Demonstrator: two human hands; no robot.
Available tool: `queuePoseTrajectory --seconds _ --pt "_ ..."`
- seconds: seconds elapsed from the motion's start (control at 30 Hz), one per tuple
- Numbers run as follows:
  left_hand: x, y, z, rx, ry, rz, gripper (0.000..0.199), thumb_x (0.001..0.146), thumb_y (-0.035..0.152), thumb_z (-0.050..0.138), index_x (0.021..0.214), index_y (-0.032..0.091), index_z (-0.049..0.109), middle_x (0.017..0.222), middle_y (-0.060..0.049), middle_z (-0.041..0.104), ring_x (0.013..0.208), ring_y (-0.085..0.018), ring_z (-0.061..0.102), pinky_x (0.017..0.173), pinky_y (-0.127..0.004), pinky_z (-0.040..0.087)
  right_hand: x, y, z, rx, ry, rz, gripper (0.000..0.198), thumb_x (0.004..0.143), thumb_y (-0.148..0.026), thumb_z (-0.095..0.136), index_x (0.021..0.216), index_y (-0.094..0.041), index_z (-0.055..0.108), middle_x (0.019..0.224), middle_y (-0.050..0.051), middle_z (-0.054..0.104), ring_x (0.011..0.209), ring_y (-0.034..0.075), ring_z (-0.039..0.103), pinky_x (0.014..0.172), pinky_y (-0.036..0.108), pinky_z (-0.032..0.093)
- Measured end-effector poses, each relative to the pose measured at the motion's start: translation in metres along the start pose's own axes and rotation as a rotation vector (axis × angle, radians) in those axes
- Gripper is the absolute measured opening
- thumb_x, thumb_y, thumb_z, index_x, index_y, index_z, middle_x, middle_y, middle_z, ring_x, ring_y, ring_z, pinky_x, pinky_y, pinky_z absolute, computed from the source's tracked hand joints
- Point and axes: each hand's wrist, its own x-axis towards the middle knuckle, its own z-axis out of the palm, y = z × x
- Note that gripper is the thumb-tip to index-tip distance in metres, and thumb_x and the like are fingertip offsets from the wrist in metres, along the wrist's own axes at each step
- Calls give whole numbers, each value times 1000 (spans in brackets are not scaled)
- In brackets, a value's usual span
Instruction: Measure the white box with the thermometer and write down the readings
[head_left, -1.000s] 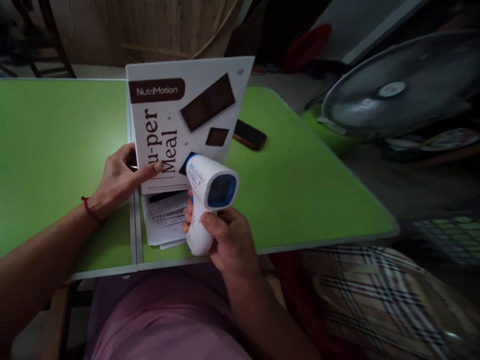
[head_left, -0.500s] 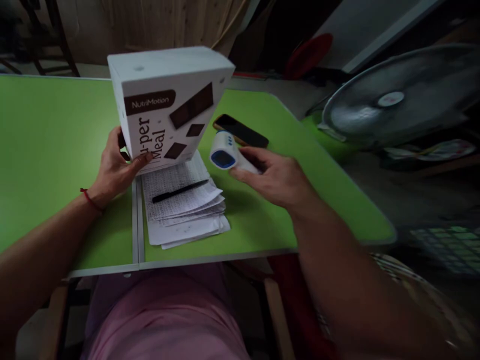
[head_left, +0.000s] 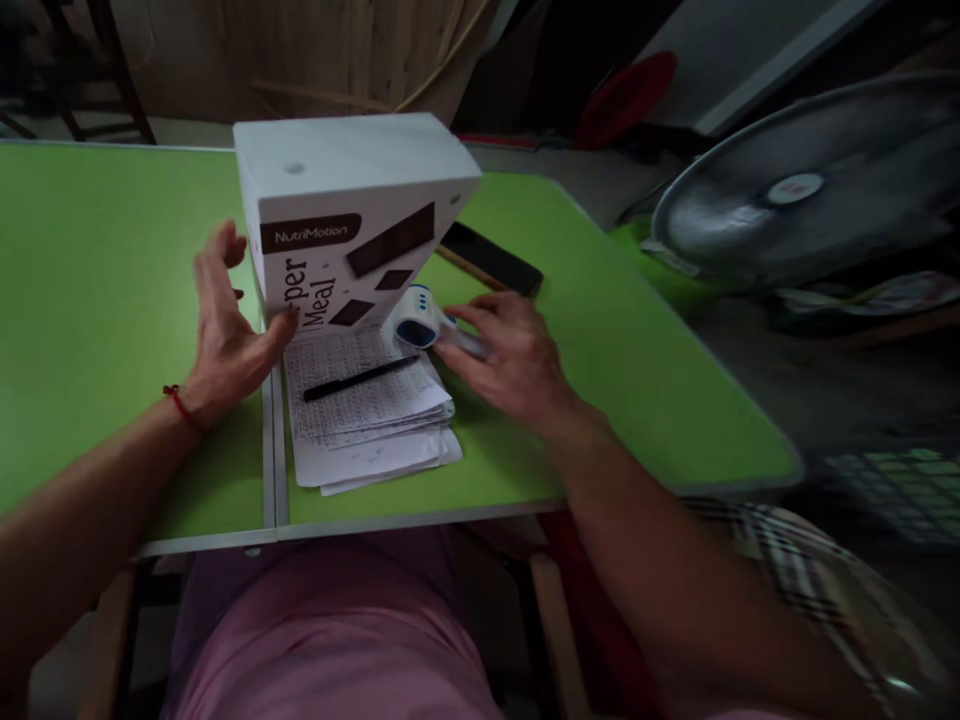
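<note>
A white box printed "NutriMotion" and "Meal" stands on end at the back of a stack of handwritten papers. By its lower left edge, my left hand has its fingers spread, with the thumb tip at the box's front and the other fingers off its side. My right hand is closed around the handle of a white and blue infrared thermometer, its head low over the papers and close to the box. Across the papers lies a black pen.
A smartphone lies behind my right hand, partly covered by the box. The green table has a metal-edged seam running under my left side. Off its right side stands a large fan. A plaid cloth is at lower right.
The box has come down and now stands upright. My left fingers have loosened from its side. My right hand has moved left and slightly down with the thermometer, closer to the box.
</note>
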Motion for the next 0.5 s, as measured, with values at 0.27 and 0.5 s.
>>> queuePoseTrajectory --seconds 0.27,0.5 --pt "-11 70 0 87 47 441 22 95 24 58 115 21 48 104 -6 58 100 -21 60 81 -36 55 0 -31 -3 -100 -92 -443 20 99 -27 55 100 -21 75 84 5 70 81 20 60 74 35 42" --pt "-37 88 22 135 -808 564 35 107 34 45 130 11 58 138 -14 63 109 -25 63 88 -39 54 -14 -28 -18 37 -115 -317 20 96 -23 53 83 -19 67 70 4 68 66 18 61 62 33 43"
